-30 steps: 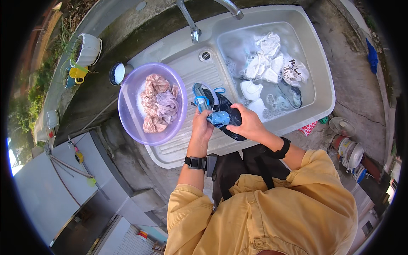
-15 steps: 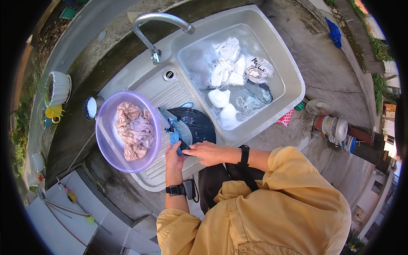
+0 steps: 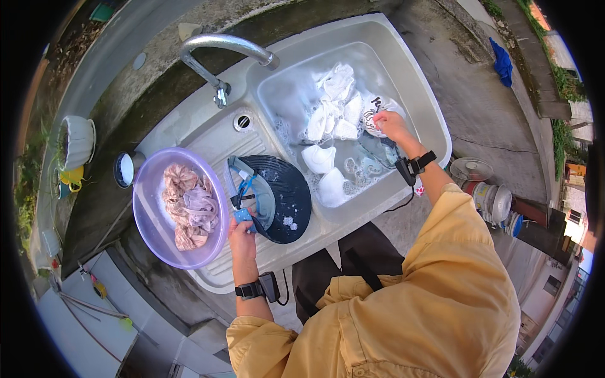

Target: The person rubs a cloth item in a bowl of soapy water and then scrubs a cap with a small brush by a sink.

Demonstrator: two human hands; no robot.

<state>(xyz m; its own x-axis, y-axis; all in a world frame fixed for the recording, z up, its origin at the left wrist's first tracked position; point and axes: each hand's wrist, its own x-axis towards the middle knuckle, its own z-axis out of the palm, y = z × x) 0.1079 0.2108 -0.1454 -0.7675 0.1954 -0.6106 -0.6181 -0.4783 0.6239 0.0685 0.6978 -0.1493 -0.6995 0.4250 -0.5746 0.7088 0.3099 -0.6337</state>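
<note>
A dark navy sun hat point(image 3: 294, 198) with a wide brim lies on the ribbed drainboard, its light-blue inside facing up and some suds on the brim. My left hand point(image 3: 242, 238) is closed on the hat's blue edge, at the side by the purple basin. Over the soapy water my right hand point(image 3: 392, 126) is held with its fingers curled together, close to a white cloth with dark print point(image 3: 373, 107); whether anything is in those fingers cannot be made out. White cloth pieces point(image 3: 334, 101) and two white cups of fabric point(image 3: 319, 159) lie in the suds nearby.
The sink basin point(image 3: 423, 94) holds cloudy water, with a dark mesh item point(image 3: 380, 151) partly under it. A chrome faucet point(image 3: 227, 41) arches above. The purple basin point(image 3: 140, 217) with pinkish laundry stands left of the hat; a small pot point(image 3: 126, 170) is behind it.
My right hand has left the hat and moved right, over the sink water. The hat now lies more open, its inside showing; my left hand stays at its edge.
</note>
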